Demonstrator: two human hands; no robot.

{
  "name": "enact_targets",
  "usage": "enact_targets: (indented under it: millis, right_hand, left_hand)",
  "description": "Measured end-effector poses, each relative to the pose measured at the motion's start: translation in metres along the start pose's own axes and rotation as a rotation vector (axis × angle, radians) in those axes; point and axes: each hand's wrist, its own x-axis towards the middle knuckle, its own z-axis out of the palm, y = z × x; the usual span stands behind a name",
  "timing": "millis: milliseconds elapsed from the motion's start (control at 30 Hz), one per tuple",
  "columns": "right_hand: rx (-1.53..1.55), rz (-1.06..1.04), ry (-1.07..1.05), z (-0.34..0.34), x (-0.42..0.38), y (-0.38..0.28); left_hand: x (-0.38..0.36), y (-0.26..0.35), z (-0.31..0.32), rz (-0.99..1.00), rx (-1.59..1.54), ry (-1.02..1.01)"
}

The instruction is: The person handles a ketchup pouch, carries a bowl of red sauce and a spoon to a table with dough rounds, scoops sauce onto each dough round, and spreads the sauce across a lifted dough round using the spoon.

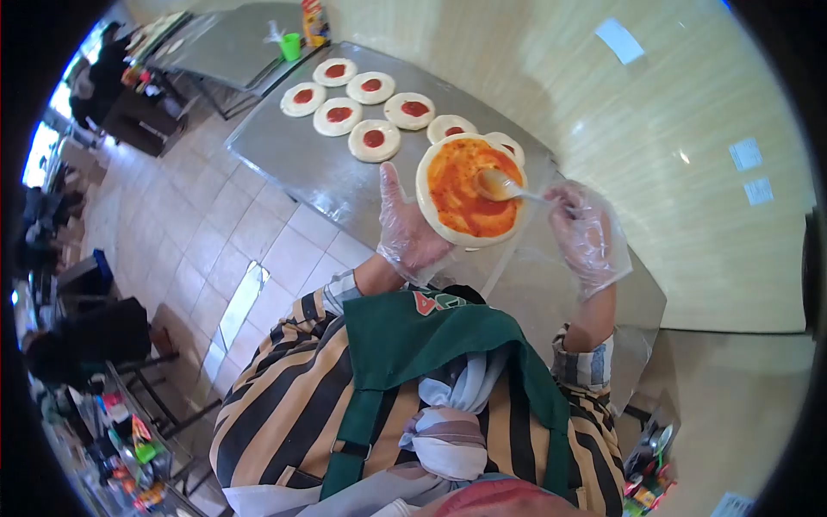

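Observation:
My left hand (pixel 409 226), in a clear plastic glove, supports a large round pizza base (pixel 425 191) from its near left side. The thumb is spread up and apart from the rim, while part of the palm and fingers is hidden beneath the dough. Orange-red sauce (pixel 461 185) covers the middle of the base, leaving a pale border. In my gloved right hand (pixel 586 226) the fingers are closed on the handle of a spoon (pixel 498 183), whose bowl rests in the sauce. Beyond lie several smaller dough rounds (pixel 374 153), each with a red dab of sauce.
The dough rounds lie on a metal table (pixel 267 142) against a pale wall (pixel 551 69). Farther back, another table (pixel 224 43) stands near a green cup (pixel 290 46) and a colourful packet (pixel 314 21). People and cluttered tables are at the left.

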Motion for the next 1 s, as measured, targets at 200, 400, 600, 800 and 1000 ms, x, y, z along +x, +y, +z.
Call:
enact_targets:
  millis: [200,400,600,800,1000]
  right_hand:
    - [0.079,0.039,-0.099,0.028,0.024,-0.004]
    - [0.041,-0.034,-0.171,0.017,0.016,-0.012]
    - [0.127,-0.106,-0.135,0.042,0.035,-0.035]
    - [0.207,-0.105,-0.190,0.043,0.034,-0.034]
    - [-0.115,-0.101,-0.122,0.043,0.049,-0.042]
  left_hand:
    - [-0.006,0.006,0.006,0.031,0.018,-0.046]
    - [-0.013,0.019,-0.001,0.127,0.053,-0.054]
    - [-0.018,0.016,0.004,0.063,0.115,-0.039]
    - [-0.018,0.020,0.006,0.115,0.211,0.003]
    - [-0.015,0.020,0.003,0.096,0.194,-0.039]
